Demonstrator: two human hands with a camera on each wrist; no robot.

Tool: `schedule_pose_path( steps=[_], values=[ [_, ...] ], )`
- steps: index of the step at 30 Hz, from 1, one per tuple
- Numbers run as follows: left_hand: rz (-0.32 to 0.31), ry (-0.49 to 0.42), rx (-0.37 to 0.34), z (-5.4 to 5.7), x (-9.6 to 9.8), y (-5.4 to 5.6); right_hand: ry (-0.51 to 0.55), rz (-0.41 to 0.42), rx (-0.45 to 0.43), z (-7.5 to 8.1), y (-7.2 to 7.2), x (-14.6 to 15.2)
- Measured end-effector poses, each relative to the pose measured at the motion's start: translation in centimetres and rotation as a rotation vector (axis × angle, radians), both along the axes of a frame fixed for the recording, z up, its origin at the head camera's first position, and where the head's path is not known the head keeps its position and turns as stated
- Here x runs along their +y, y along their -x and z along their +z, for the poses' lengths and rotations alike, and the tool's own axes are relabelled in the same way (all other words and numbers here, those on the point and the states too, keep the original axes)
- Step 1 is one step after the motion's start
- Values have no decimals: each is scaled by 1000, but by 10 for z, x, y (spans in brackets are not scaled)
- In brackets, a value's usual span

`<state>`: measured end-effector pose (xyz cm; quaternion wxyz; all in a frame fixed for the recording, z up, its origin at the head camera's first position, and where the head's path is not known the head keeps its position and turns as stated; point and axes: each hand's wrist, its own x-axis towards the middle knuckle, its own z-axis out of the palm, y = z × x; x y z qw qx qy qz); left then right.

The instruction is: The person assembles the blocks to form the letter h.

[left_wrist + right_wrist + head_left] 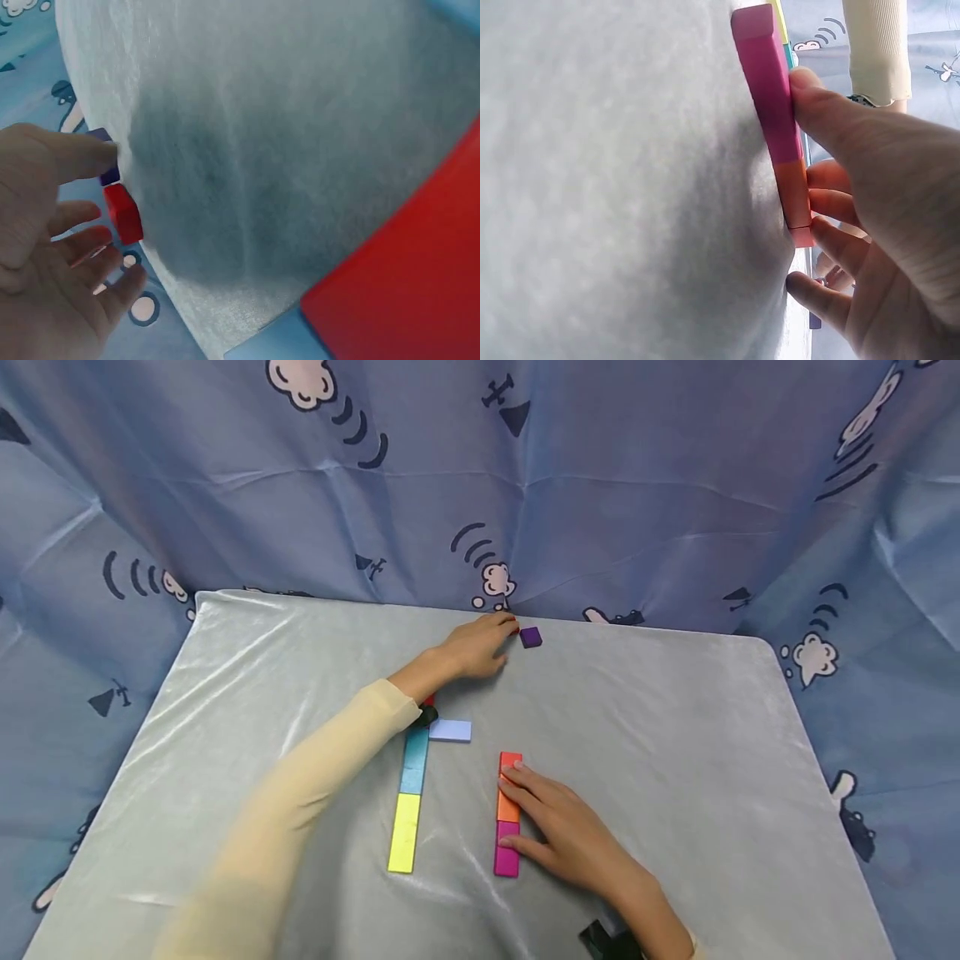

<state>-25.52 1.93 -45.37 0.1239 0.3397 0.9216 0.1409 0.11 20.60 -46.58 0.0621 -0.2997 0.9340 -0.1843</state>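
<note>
At the far edge of the table, my left hand point(480, 645) reaches with its fingertips beside a small red block point(124, 214) and a dark purple block point(531, 637). Its thumb and fingers are apart in the left wrist view; no firm hold on the red block shows. My right hand point(558, 827) rests its fingertips along a row of a red-orange block point(510, 761), an orange block point(509, 810) and a magenta block point(506, 857). Its thumb touches the magenta one, and the fingers are fairly straight.
Left of that row stands another line: a yellow block point(404, 833), a light blue block point(415, 762) and a red block point(429, 700), partly hidden by the left wrist. A pale lavender block point(451, 731) juts out sideways. A patterned blue curtain point(630, 518) hangs behind the cloth-covered table point(675, 735).
</note>
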Motion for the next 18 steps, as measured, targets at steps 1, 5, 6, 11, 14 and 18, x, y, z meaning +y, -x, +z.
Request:
schedule_pose_path(
  steps=[1, 5, 6, 11, 14, 18],
  values=[
    [-3, 12, -9, 0, -2, 2, 2, -1, -10, 0, 1, -1],
    [-39, 27, -45, -1, -5, 5, -1, -10, -30, -1, 2, -2],
    [-47, 31, -48, -1, -5, 5, -1, -11, -32, -1, 2, -2],
    [-65, 80, -27, 0, -3, 2, -3, -17, -36, -1, 2, -1],
    [-69, 105, 2, 2, -2, -1, 1, -10, -19, -1, 2, -1],
    [-69, 123, 39, 7, -5, -4, 15, 6, 20, -2, 3, -2]
  ],
)
